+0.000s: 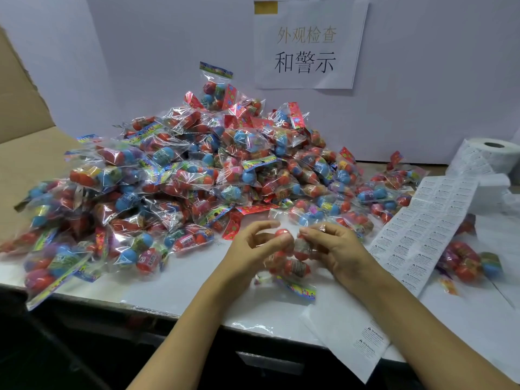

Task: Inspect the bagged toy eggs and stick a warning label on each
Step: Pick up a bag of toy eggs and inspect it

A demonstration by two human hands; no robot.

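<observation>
**Item: one bag of toy eggs, held for inspection; label strip to the right**

The bag of eggs (291, 263) is held just above the near part of the table (174, 291), between both hands. Its long axis runs from the fingers down toward the person, with the printed header card (298, 291) at the near end. The upper eggs are pinched from either side: fingers of the left hand (253, 249) are curled on the left, fingers of the right hand (334, 249) on the right.

The strip of warning labels (422, 235) lies just right of the right hand, trailing from a roll (489, 156); that hand is judged the nearer for peeling one. A loose backing sheet (351, 333) overhangs the table edge. The unchecked pile (183, 178) is heaped behind, a few bags (467, 263) beyond the strip.
</observation>
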